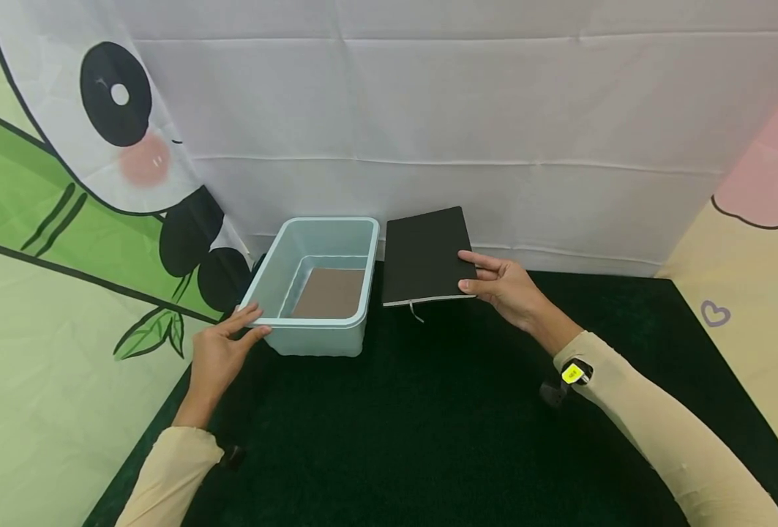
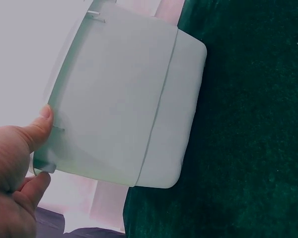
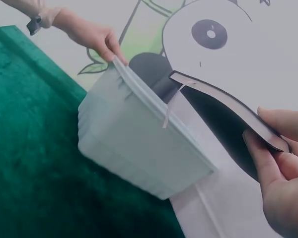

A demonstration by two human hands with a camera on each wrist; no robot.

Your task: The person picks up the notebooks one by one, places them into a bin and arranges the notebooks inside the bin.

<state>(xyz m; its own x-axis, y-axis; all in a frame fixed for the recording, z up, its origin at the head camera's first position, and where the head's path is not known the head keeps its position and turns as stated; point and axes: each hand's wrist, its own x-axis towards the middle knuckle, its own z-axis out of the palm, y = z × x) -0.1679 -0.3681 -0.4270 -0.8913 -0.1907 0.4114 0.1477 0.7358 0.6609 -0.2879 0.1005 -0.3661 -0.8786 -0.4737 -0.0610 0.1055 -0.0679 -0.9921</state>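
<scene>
A black notebook [image 1: 428, 256] with pale page edges and a ribbon bookmark [image 1: 416, 313] is gripped at its right edge by my right hand [image 1: 503, 287]. In the right wrist view, the thumb and fingers pinch the notebook [image 3: 223, 126] from both faces, its page edge showing. To its left is a light blue plastic bin [image 1: 316, 338], with a flat grey-brown rectangle [image 1: 329, 294] at its bottom. My left hand [image 1: 220, 359] pinches the bin's rim at the near left corner. In the left wrist view, thumb and finger sit on either side of that rim [image 2: 49, 166].
A dark green cloth [image 1: 428, 424] covers the table. Behind it hangs a white backdrop [image 1: 461, 110], with a cartoon panda [image 1: 115, 95] printed on the left. The bin stands near the table's back edge. A yellow-tagged device [image 1: 574, 372] is strapped on the right wrist.
</scene>
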